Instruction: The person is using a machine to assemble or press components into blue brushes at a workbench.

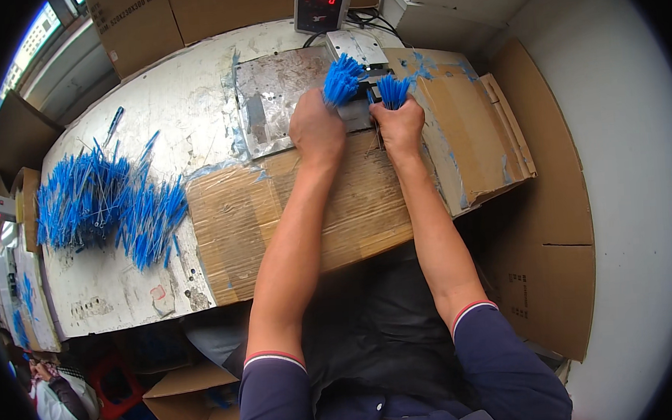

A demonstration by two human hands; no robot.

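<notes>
At the far edge of the cardboard-covered workbench [313,211], the left hand [316,130] grips a bundle of thin blue plastic strands [341,79]; the right hand [398,125] clasps a smaller blue bundle [393,91] beside a small grey machine [357,47], fingertips hidden.

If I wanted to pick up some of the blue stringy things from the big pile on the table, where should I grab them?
Pinch a few of the blue strands around their middle, coming from above. They lie flat and roughly side by side on the table, so a mid-length grab probably keeps them bundled.
</notes>
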